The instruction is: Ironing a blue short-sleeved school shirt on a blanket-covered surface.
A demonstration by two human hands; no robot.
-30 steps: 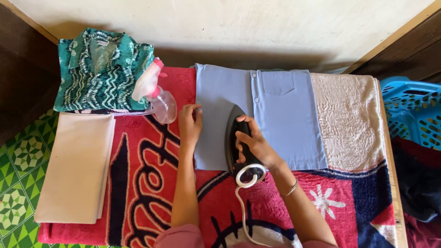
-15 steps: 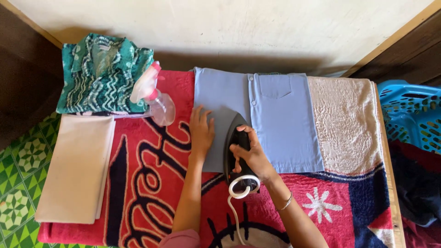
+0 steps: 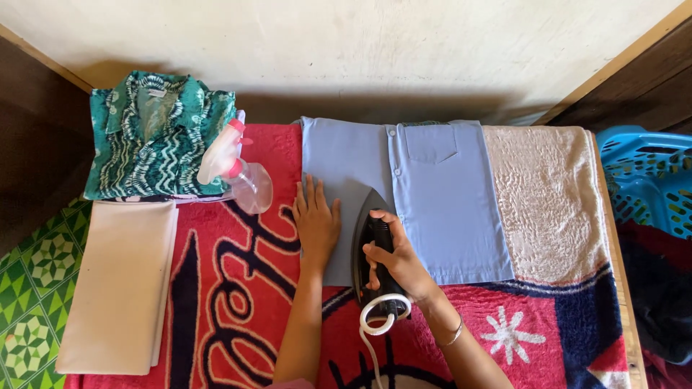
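Note:
A light blue shirt (image 3: pixel 432 194) lies flat on a red patterned blanket (image 3: pixel 238 310). My right hand (image 3: pixel 395 259) grips the handle of a dark clothes iron (image 3: pixel 371 248), which rests on the shirt's left panel with its tip pointing away from me. The iron's white cord (image 3: pixel 375 331) loops toward me. My left hand (image 3: pixel 316 220) lies flat, fingers spread, on the shirt's left edge just beside the iron.
A clear spray bottle with a pink and white head (image 3: pixel 234 169) lies left of the shirt. A folded green patterned shirt (image 3: pixel 155 144) and a folded cream cloth (image 3: pixel 119 281) sit further left. A beige towel (image 3: pixel 548 202) lies right; a blue basket (image 3: pixel 649 180) stands beyond.
The iron and my right hand have slid toward me and slightly left along the shirt panel. My left hand has moved down onto the shirt's edge.

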